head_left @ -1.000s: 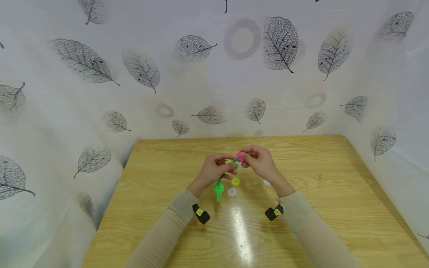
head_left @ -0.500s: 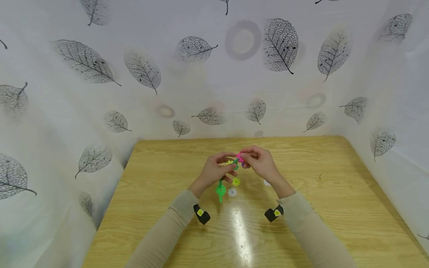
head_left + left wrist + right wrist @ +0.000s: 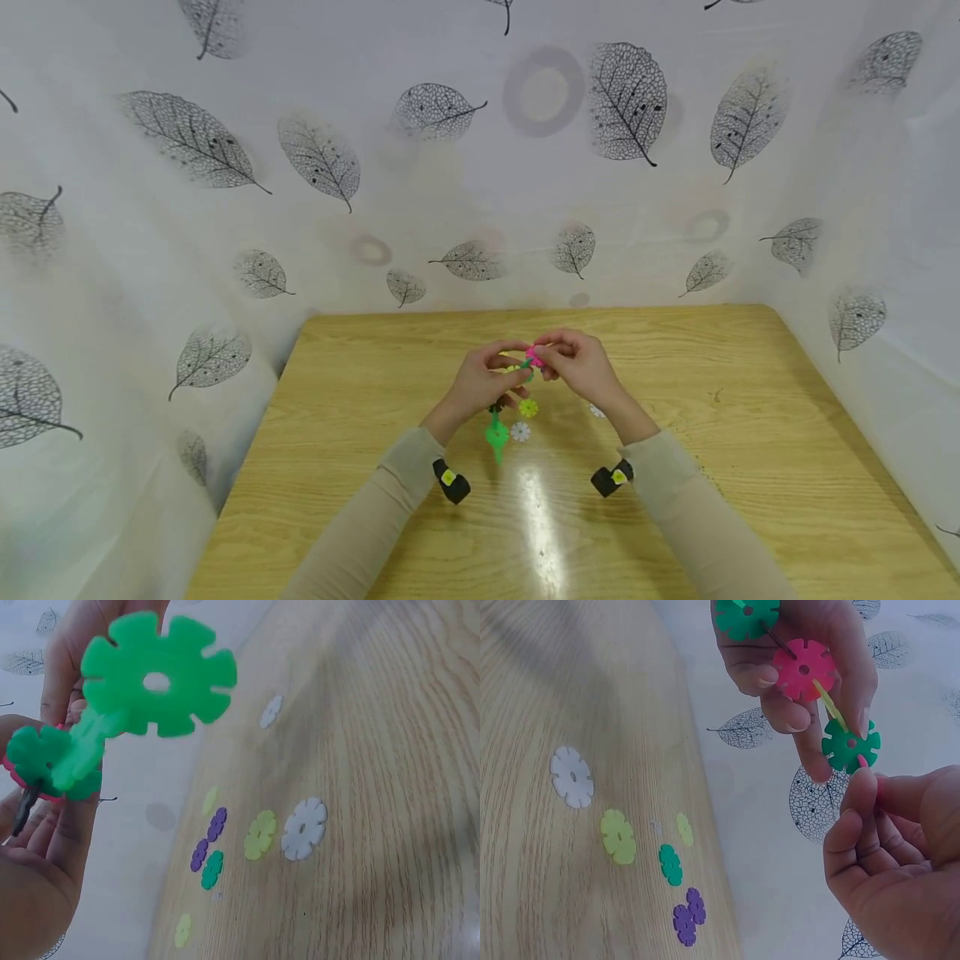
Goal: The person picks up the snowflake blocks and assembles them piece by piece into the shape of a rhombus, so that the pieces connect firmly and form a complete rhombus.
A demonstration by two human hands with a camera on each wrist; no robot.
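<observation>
Hands [image 3: 480, 385] shifted slightly (gripping disc chain [image 3: 497, 433]).

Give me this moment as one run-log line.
left hand: holds linked snowflake-disc chain | right hand: pinches pink disc at chain's end | wooden table: loose discs | both hands raised above table
</observation>
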